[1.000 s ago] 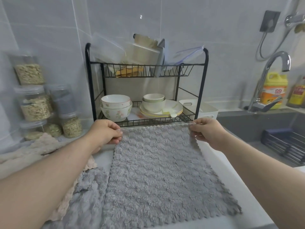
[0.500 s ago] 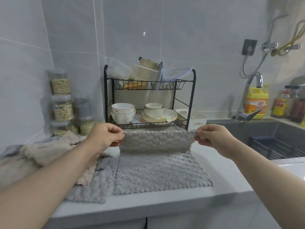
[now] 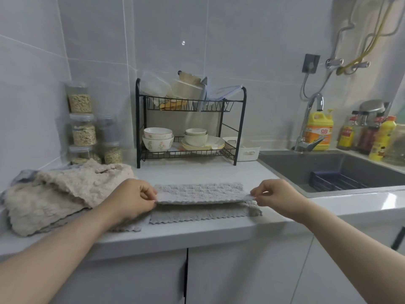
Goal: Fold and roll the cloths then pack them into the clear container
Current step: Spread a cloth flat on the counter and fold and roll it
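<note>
Both forearms extended forward, left hand [image 3: 129,199] and right hand [image 3: 278,197] each pinching a grey cloth [image 3: 200,193] corner, knuckles up

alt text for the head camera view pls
A person holds a grey cloth folded in half on a kitchen counter, left grip and right grip each pinching a corner of its upper layer. Beige cloths are piled to the left, a dish rack stands behind, a sink to the right.

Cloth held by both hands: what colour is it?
The cloth is grey, with a bumpy pile; the head view, the only one, shows it.
</note>
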`<control>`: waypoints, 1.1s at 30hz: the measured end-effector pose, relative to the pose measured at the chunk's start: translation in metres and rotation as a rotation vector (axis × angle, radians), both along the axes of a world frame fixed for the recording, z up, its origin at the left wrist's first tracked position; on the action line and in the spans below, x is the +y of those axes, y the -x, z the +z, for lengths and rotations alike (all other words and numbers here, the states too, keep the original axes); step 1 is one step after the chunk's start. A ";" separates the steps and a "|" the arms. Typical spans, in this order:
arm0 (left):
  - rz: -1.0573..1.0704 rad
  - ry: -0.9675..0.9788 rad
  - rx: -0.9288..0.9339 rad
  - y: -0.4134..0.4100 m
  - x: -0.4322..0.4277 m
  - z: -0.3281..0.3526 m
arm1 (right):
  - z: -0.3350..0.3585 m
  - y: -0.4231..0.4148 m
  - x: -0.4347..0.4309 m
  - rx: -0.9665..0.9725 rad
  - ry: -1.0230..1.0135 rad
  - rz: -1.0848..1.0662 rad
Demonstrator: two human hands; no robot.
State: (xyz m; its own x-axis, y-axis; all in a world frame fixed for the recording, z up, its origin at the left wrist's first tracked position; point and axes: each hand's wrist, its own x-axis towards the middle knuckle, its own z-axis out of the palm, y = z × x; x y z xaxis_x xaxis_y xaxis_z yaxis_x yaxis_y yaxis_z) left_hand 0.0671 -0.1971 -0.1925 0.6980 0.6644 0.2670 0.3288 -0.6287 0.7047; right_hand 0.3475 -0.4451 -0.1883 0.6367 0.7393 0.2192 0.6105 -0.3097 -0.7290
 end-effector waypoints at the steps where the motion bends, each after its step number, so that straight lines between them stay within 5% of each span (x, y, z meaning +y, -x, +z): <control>1: -0.009 -0.015 0.027 0.003 -0.001 -0.005 | -0.002 0.003 -0.002 -0.044 0.035 0.010; 20: -0.182 -0.361 0.263 0.008 -0.025 0.001 | -0.023 0.005 0.001 -0.562 0.318 0.067; 27: -0.229 -0.474 0.372 0.004 -0.027 -0.016 | -0.013 0.004 -0.001 -0.357 0.355 -0.046; 33: -0.151 -0.475 0.221 -0.004 -0.022 -0.018 | 0.007 0.003 0.026 0.403 0.073 -0.307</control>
State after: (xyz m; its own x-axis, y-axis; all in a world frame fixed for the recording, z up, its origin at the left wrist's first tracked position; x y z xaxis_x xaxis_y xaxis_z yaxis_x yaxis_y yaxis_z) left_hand 0.0711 -0.2192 -0.2101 0.8501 0.3942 0.3491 0.3182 -0.9129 0.2557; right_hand 0.3441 -0.4191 -0.1812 0.8504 0.5089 -0.1334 0.1585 -0.4896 -0.8574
